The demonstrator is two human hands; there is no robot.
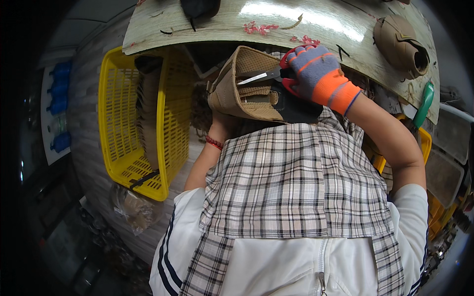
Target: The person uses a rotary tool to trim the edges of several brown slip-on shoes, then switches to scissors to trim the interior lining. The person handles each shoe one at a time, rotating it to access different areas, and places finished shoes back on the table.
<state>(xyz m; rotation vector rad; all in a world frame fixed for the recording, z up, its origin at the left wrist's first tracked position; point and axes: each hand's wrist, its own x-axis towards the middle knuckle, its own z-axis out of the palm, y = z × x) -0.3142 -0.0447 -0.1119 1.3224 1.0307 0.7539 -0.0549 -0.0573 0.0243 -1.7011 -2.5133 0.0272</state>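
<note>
My right hand [318,74], in a grey and orange knit glove, is closed round the red handles of a pair of scissors [270,75]. The blades point left into the opening of a tan shoe upper [228,93] with a perforated lining and a dark part at its lower right. My left hand [222,126] is bare and holds the upper from its lower left side, over my lap. The upper hides most of its fingers. A red bead bracelet circles that wrist.
A wood-patterned table [222,24] with red scraps and thread bits lies ahead. On its right are another tan shoe upper [395,42] and a green-handled tool [423,104]. A yellow plastic basket [165,123] holding tan pieces stands at left, beside a clear plastic bag [136,209].
</note>
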